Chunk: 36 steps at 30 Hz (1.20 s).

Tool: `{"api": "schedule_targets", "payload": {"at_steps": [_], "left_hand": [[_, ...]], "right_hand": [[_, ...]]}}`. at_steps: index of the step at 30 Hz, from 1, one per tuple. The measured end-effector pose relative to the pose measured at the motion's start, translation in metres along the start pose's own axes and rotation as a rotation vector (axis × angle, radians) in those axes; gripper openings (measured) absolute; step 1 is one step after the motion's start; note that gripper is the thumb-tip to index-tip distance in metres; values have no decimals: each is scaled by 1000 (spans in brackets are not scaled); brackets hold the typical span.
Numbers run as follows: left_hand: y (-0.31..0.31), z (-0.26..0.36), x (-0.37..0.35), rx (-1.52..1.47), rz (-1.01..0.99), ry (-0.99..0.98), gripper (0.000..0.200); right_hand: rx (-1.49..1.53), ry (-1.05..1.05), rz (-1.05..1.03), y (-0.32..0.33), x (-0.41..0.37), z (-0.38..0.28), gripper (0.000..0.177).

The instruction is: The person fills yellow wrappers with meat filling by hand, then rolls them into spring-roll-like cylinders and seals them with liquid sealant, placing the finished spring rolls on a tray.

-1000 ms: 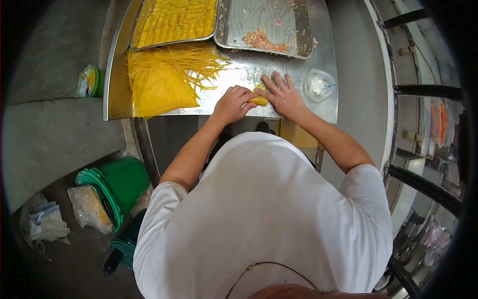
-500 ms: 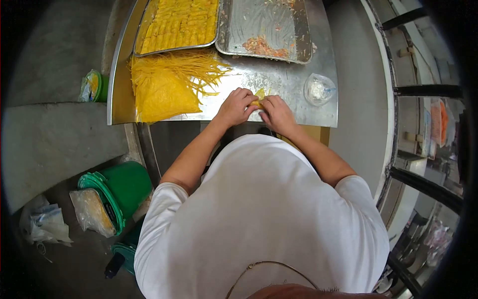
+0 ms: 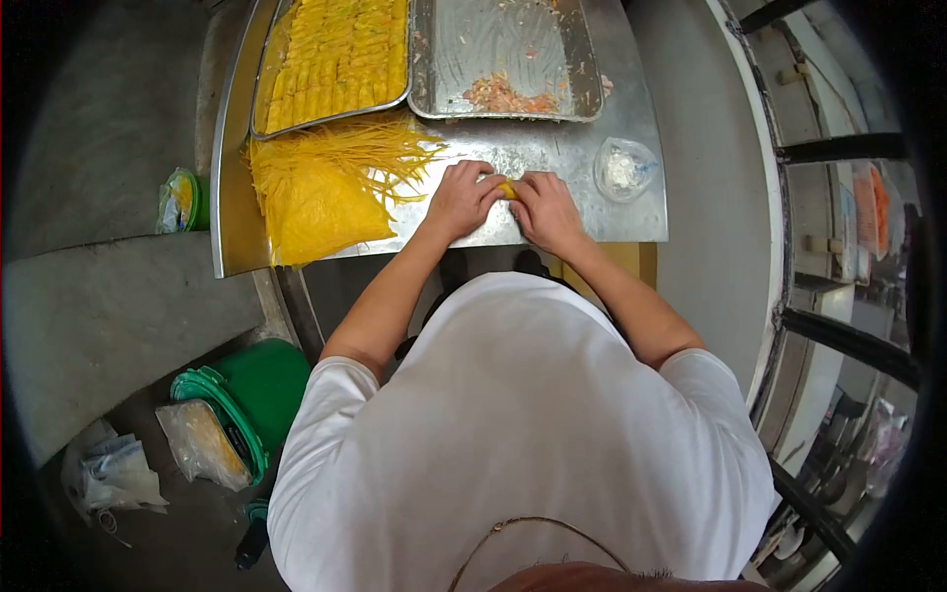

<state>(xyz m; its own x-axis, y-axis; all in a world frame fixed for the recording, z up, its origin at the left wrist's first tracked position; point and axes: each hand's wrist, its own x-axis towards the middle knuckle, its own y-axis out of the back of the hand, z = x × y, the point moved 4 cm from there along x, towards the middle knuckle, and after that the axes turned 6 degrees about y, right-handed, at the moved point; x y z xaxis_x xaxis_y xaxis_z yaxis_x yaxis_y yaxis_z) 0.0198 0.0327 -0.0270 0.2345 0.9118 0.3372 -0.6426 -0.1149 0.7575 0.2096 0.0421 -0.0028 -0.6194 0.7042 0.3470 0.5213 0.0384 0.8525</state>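
Between my two hands is a small yellow spring roll [image 3: 507, 189], close above the metal table near its front edge. My left hand [image 3: 461, 202] grips its left end, fingers curled and thumb underneath. On the other end, my right hand [image 3: 545, 207] has its fingers bent over the roll. Left of my hands lies a stack of yellow wrappers [image 3: 321, 212] with shredded strips along its far side. Beyond it, a metal tray [image 3: 407, 59] holds rows of finished yellow rolls [image 3: 335, 64]. A second tray [image 3: 422, 84] carries a heap of shredded orange-pink filling [image 3: 508, 96].
A clear plastic bag with white paste [image 3: 623, 171] sits at the right of the metal table [image 3: 552, 148]. Down on the left floor, a green bucket [image 3: 266, 390] lies tilted beside plastic bags [image 3: 118, 469]. A black-barred frame [image 3: 848, 148] runs along the right.
The yellow wrapper's loose flap has been rolled in, leaving a compact roll between my fingers. My view has shifted slightly, so the trays sit a little lower and further left.
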Motion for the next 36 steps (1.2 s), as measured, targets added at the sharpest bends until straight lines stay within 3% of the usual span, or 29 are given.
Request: {"api": "schedule_targets", "payload": {"at_steps": [5, 8, 11, 19, 22, 23, 25, 27, 29, 31, 34, 36], "left_hand": [[1, 6, 10, 13, 10, -111, 39], [-3, -4, 17, 119, -5, -51, 46], [7, 11, 28, 27, -41, -52, 45], [-9, 11, 30, 93, -185, 13, 40], [-10, 13, 21, -411, -228, 449, 38], [-7, 15, 18, -407, -217, 457, 38], [-12, 10, 4, -818, -406, 703, 38], [0, 13, -7, -867, -499, 705, 30], [23, 21, -18, -1007, -509, 675, 27], [33, 7, -34, -987, -517, 707, 27], [58, -7, -58, -1172, -390, 823, 32], [71, -22, -73, -1229, -345, 846, 34]], "right_hand": [[-51, -28, -9, 4, 11, 20, 30], [65, -196, 99, 30, 19, 41, 31], [64, -327, 73, 40, 10, 60, 32], [201, -304, -38, 27, -1, 50, 43], [403, -342, -38, 38, 8, 33, 58], [408, -330, -44, 46, 12, 23, 58], [388, -143, -115, 64, 28, -5, 61], [381, -27, -110, 67, 41, -23, 58], [356, 26, -409, 52, 50, -36, 52], [380, 59, -404, 43, 61, -54, 45], [422, 5, -393, 23, 72, -71, 41], [601, -310, -465, 5, 75, -73, 45]]}}
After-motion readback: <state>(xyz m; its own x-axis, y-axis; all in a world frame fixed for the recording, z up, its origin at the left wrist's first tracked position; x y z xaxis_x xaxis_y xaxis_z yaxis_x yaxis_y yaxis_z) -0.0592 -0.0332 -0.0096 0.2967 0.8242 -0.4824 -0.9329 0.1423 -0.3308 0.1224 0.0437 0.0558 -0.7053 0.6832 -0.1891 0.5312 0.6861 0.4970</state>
